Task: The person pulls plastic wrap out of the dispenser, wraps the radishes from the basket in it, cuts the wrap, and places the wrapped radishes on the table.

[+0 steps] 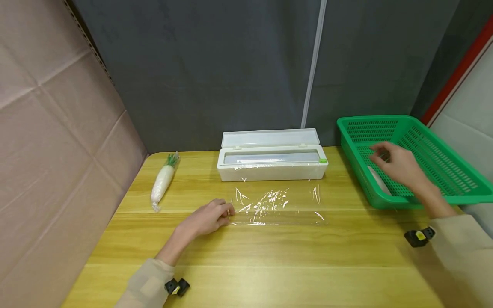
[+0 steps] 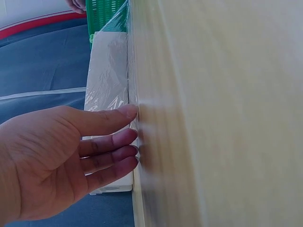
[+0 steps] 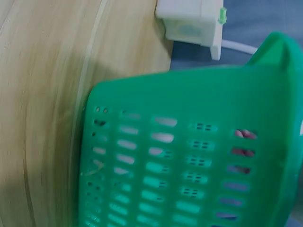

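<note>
My left hand (image 1: pixel 212 216) rests its fingertips at the left edge of a sheet of cling film (image 1: pixel 273 203), which lies spread on the table. In the left wrist view its thumb and fingers (image 2: pixel 111 142) are apart, touching down at the film and tabletop. The film runs out from a white dispenser box (image 1: pixel 273 173) with its lid raised. Over the green basket (image 1: pixel 356 171) hovers my right hand (image 1: pixel 398 164), fingers loosely bent, with nothing visible in them. Below it a white radish (image 1: pixel 379 180) lies in the basket, partly hidden.
A white radish with green stalks (image 1: pixel 163 182), wrapped in film, lies at the table's back left. The basket stands at the right by a side wall. A dark grey panel (image 1: pixel 231 77) rises behind the wooden table (image 1: pixel 289 273).
</note>
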`<state>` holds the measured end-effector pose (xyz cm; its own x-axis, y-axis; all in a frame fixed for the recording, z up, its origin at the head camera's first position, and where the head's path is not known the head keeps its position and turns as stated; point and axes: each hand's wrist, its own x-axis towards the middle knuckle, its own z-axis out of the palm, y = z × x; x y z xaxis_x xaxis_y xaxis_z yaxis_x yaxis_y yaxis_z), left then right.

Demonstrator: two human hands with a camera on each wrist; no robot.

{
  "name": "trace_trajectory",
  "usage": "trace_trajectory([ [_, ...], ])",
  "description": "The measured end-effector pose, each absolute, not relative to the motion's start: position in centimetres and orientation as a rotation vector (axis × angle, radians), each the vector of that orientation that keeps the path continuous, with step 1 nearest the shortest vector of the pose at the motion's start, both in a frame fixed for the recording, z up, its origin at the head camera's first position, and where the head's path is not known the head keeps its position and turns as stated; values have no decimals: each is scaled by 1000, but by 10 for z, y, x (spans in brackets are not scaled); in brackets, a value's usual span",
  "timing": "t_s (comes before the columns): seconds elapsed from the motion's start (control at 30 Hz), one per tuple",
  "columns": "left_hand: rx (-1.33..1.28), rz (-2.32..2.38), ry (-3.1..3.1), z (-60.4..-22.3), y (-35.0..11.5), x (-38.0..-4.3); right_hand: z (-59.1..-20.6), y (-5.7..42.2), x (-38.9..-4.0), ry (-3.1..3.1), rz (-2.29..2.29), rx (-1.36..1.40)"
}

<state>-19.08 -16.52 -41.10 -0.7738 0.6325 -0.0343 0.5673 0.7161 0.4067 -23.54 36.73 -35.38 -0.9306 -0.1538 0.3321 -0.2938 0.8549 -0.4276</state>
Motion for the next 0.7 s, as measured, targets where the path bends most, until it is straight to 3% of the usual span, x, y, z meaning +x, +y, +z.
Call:
trace_trajectory([
  [0.7,967,572,2743,-413,-167,-192,-372,398,-253,-3233,748,317],
])
